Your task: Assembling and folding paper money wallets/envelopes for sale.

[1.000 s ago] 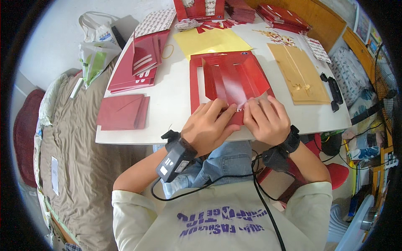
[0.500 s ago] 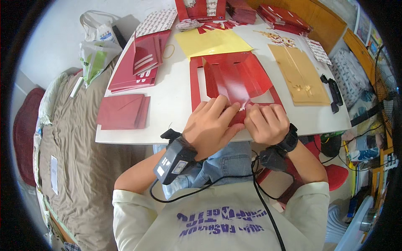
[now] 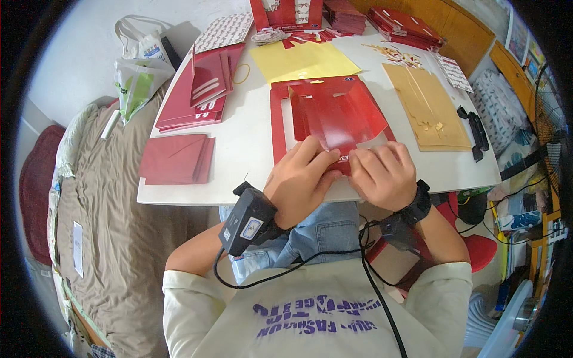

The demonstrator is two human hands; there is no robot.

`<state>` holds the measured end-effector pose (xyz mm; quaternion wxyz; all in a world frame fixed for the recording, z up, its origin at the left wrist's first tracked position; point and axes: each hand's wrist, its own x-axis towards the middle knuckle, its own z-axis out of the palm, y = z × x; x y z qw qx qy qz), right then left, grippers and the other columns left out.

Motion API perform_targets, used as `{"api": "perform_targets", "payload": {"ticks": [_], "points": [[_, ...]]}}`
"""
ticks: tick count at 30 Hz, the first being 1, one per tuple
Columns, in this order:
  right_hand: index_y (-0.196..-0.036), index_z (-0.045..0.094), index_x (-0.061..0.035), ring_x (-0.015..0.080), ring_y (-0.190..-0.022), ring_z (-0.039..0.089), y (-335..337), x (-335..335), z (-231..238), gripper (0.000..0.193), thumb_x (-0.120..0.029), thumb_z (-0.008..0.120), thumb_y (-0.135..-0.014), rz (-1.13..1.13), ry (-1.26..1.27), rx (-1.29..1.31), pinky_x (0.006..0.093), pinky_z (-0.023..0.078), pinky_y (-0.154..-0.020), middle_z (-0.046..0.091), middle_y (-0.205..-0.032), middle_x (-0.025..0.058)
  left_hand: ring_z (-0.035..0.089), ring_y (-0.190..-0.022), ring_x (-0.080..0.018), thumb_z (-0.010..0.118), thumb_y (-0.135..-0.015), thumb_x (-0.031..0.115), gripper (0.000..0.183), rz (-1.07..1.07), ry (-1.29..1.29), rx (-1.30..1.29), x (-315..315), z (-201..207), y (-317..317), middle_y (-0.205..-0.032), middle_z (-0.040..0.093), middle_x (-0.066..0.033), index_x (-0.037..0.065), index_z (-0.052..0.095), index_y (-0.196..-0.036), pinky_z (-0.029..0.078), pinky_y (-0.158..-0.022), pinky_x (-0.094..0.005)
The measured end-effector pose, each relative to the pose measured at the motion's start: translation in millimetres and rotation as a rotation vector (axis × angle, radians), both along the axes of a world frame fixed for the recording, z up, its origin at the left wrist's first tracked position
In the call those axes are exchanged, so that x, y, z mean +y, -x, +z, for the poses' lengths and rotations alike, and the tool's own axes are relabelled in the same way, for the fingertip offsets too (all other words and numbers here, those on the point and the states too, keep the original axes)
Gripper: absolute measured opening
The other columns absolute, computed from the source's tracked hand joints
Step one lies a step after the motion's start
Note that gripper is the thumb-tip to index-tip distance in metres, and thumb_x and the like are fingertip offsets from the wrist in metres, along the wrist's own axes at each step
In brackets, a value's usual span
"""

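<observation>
A glossy red cardboard box blank lies at the front middle of the white table, its inner panels partly folded up around a window. My left hand grips the near edge of it, fingers bent over the card and thumb toward the front. Close beside it, my right hand pinches the same near edge with curled fingers. Both sets of fingertips hide part of the near flap. Just behind the blank lies a yellow sheet.
Dark red envelopes and larger red folders lie at the left. To the right are a tan card sheet and black clips. Red card stacks and a red display box stand at the back.
The box blank's far edge now lies flatter, showing its hanging slot. My right hand has shifted slightly right, and both hands stay on the near edge.
</observation>
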<state>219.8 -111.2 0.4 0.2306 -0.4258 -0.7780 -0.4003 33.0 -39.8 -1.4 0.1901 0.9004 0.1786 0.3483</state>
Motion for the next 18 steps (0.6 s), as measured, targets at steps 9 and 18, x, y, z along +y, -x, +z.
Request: {"api": "perform_targets", "payload": {"ticks": [9,18], "points": [[-0.099,0.066,-0.0053,0.0215,-0.087,0.056,-1,-5,10,0.034,-0.014,0.075,-0.067,0.049,0.398,0.346,0.0352,0.044,-0.074,0.057,-0.094,0.0029,0.058,-0.081,-0.0301,0.071,-0.079,0.009,0.028,-0.006,-0.041,0.004,5,-3,4,-0.091,0.053,-0.0124,0.0,0.062,-0.103,0.05,-0.069,-0.0381],[-0.093,0.068,-0.0066,0.0215,-0.085,0.056,-4,-6,3,0.027,-0.01,0.074,-0.068,0.047,0.419,0.4,0.0361,0.042,-0.074,0.059,-0.089,0.0017,0.061,-0.087,-0.0277,0.075,-0.075,0.013,0.036,0.009,-0.238,0.034,8,-4,20,-0.095,0.06,-0.011,0.0,0.065,-0.107,0.05,-0.075,-0.0363]]}}
